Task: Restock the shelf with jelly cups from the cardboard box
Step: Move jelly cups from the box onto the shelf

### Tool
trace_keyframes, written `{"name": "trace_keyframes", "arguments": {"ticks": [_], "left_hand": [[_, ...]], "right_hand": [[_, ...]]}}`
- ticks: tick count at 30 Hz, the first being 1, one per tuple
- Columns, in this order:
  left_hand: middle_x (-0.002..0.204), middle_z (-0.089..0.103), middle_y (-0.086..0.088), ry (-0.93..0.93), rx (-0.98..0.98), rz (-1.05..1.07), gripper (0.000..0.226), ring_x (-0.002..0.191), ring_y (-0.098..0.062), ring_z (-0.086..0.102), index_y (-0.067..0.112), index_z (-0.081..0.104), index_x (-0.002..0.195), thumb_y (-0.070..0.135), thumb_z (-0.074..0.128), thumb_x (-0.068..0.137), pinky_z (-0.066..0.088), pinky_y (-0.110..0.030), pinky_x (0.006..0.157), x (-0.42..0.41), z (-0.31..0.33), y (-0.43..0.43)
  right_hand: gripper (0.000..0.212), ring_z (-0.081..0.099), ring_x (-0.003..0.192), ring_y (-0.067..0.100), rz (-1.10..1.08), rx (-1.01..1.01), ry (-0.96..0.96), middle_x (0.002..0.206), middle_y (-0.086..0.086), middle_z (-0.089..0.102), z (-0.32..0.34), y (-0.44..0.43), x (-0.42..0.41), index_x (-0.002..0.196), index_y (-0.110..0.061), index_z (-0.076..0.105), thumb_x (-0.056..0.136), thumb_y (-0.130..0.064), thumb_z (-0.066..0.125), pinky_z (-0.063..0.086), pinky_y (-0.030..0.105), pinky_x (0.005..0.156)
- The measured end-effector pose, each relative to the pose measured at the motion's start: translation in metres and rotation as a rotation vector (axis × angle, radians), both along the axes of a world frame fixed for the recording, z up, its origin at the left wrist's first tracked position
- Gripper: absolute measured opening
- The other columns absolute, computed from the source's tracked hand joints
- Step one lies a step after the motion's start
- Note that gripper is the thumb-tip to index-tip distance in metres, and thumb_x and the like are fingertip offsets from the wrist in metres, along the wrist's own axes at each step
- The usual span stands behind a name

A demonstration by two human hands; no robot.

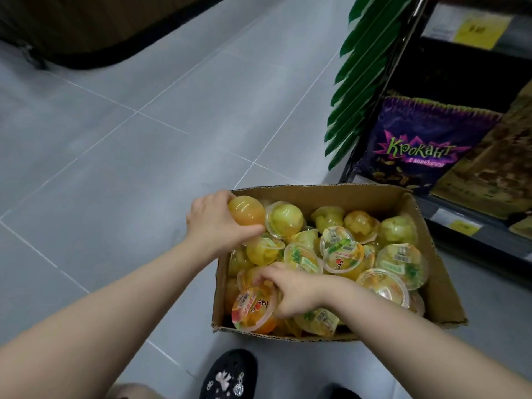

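An open cardboard box (431,286) stands on the floor, filled with several clear jelly cups of yellow and orange fruit. At the box's far left corner my left hand (213,223) grips an orange jelly cup (247,210), held dome side out. Near the front left corner my right hand (293,289) curls its fingers over another orange jelly cup (253,309), whose printed lid faces me. The shelf (466,226) rises to the right of the box.
Grey floor tiles (144,139) spread to the left and beyond the box. On the shelf sit a purple candy bag (417,148) and brown packs; green packets (362,76) hang at its edge. My black shoe (230,375) is just in front of the box.
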State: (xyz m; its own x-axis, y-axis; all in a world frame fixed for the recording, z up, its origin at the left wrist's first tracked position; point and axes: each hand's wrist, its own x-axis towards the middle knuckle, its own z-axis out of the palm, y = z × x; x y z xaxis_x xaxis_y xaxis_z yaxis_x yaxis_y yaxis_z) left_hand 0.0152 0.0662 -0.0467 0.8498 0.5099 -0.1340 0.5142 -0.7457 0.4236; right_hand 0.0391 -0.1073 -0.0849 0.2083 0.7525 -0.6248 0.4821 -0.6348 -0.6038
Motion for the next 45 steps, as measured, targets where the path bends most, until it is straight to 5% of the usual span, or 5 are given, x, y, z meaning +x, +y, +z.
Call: {"name": "trace_keyframes", "arguments": {"ticks": [6,11,21,28,45], "left_hand": [[0.088,0.059,0.001,-0.087,-1.001,0.349,0.081,0.065,-0.011,0.056,0.014,0.056,0.119,0.061,0.069,0.054,0.04,-0.018,0.05,0.004,0.007,-0.009],[0.114,0.06,-0.011,-0.091,-1.332,0.463,0.029,0.093,-0.025,0.065,0.022,0.052,0.109,0.039,0.062,0.088,0.054,-0.03,0.078,0.004,0.004,-0.011],[0.108,0.068,-0.013,-0.29,-1.832,0.483,0.095,0.098,-0.024,0.065,0.009,0.058,0.111,0.026,0.098,0.026,0.057,-0.037,0.083,0.046,0.019,-0.027],[0.105,0.056,-0.009,-0.25,-1.599,0.322,0.031,0.099,-0.023,0.059,0.015,0.05,0.099,0.03,0.068,0.079,0.049,-0.037,0.094,0.104,0.129,-0.066],[0.101,0.071,-0.016,-0.34,-1.116,-0.655,0.064,0.086,-0.027,0.067,0.007,0.067,0.102,0.039,0.082,0.049,0.051,-0.045,0.08,0.19,0.678,-0.162]], "right_hand": [[0.075,0.049,0.112,0.022,-0.009,0.054,-0.156,0.126,0.0,0.04,-0.015,-0.002,-0.017,0.136,-0.026,0.042,0.073,-0.041,0.078,0.042,0.025,0.087],[0.067,0.051,0.107,0.015,-0.094,0.134,-0.15,0.117,-0.006,0.048,-0.015,-0.01,-0.004,0.126,-0.029,0.054,0.068,-0.047,0.081,0.046,0.029,0.092],[0.099,0.053,0.113,0.009,-0.959,0.377,0.011,0.128,-0.008,0.049,0.019,-0.063,0.054,0.142,-0.022,0.038,0.059,-0.034,0.09,0.045,0.027,0.101],[0.091,0.051,0.113,0.013,-1.397,0.474,-0.107,0.13,-0.001,0.052,0.129,-0.124,0.12,0.14,-0.014,0.042,0.063,-0.026,0.089,0.043,0.034,0.103],[0.087,0.051,0.122,0.018,-1.599,0.784,-0.554,0.134,-0.003,0.051,0.682,-0.225,0.123,0.137,-0.02,0.044,0.063,-0.035,0.088,0.044,0.041,0.103]]}}
